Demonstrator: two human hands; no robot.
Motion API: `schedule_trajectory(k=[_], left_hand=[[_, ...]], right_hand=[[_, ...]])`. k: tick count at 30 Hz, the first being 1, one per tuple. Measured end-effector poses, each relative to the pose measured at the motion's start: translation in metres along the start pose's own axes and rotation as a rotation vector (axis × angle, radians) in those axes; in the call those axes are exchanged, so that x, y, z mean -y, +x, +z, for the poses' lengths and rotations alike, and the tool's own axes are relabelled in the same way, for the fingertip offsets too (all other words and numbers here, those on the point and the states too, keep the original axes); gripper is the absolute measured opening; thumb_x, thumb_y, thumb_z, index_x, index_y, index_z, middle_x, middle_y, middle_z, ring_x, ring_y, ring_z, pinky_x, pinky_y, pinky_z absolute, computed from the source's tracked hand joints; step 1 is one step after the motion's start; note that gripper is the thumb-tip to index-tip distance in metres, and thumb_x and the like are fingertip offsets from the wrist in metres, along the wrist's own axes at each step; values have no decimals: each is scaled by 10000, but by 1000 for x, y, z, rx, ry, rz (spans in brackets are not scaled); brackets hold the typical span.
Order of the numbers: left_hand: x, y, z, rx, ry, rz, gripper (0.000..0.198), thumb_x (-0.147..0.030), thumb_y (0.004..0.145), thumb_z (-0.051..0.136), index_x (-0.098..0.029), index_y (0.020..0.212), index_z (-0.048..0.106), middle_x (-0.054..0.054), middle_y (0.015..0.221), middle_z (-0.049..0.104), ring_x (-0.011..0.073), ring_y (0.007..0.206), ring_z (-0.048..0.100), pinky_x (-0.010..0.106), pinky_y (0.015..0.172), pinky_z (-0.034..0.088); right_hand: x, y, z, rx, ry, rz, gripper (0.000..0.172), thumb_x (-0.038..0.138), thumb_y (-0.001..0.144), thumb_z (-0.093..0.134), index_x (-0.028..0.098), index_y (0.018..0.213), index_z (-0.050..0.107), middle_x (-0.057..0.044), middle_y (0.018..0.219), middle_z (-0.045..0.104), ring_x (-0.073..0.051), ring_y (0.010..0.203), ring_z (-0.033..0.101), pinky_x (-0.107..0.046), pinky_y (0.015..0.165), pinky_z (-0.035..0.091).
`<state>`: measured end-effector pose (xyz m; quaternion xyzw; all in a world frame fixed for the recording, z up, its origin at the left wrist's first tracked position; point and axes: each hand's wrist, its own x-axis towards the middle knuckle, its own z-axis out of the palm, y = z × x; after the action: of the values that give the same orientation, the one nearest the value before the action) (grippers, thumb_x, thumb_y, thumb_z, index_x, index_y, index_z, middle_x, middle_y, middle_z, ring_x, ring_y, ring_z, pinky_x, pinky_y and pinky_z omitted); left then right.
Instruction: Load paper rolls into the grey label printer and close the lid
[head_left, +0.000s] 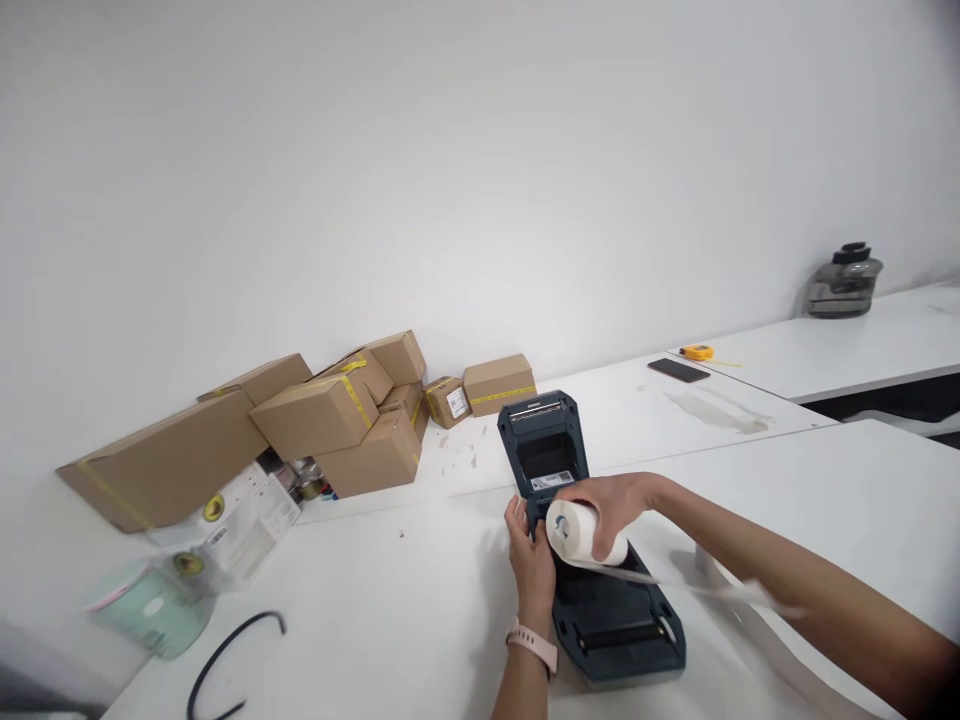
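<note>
A dark label printer (619, 630) stands on the white table with its lid (541, 440) raised. Over its body is a white roll of labels (576, 530), gripped from above by my right hand (616, 505). A loose strip of the roll (720, 592) trails off to the right, partly blurred. My left hand (534, 560), a pink band on its wrist, holds the printer's left side near the hinge. Its fingertips are partly hidden behind the printer's edge. Whether the roll touches the bottom of the printer's bay cannot be made out.
Cardboard boxes (315, 418) are piled against the wall at left. Clear packaging (251, 525), a mint-green container (154, 610) and a black cable (225, 650) lie nearer. A phone (678, 370), a yellow tape measure (697, 352) and a dark jug (846, 285) are at right.
</note>
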<state>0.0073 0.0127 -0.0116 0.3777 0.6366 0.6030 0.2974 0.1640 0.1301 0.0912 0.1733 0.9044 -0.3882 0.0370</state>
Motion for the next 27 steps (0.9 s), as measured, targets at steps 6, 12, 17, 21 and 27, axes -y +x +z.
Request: schedule_trajectory(k=[6,12,17,21,27], left_hand=[[5,4,2,-16,-15,-78,621,-281,874,518,-184,1453,315,158,1520,422,207,1384,432,300,1093,371],[1,3,2,-20,-37,-83,600,-264,873,497,-178,1441,324,153,1499,452,189,1363,455,287,1082,380],[-2,3,3,-10,-35,-48,602,-264,871,476,-161,1444,320,152,1464,490,179,1332,485,263,1049,407],[-1,5,2,-7,25,-10,524,-262,863,472,-176,1379,440,121,1440,517,196,1321,485,282,1055,401],[-1,5,0,10,156,68,316,-248,854,455,-195,1070,679,95,1301,620,237,1301,484,347,1113,334]], right_hand=[[6,15,3,99,-177,85,863,454,458,853,230,1258,617,-53,1187,649,-341,1103,599,-398,908,482],[3,30,14,150,-263,159,862,524,423,851,203,1196,648,-90,1168,670,-387,1098,610,-441,896,481],[-10,47,29,107,-281,173,993,525,416,854,171,1303,586,-154,1317,609,-441,1246,518,-499,1020,402],[-18,52,35,48,-279,133,1024,521,404,860,145,1315,582,-179,1350,590,-462,1282,484,-512,1043,383],[-9,43,36,-85,-248,9,858,517,373,875,175,1139,694,-119,1171,700,-395,1093,624,-423,890,489]])
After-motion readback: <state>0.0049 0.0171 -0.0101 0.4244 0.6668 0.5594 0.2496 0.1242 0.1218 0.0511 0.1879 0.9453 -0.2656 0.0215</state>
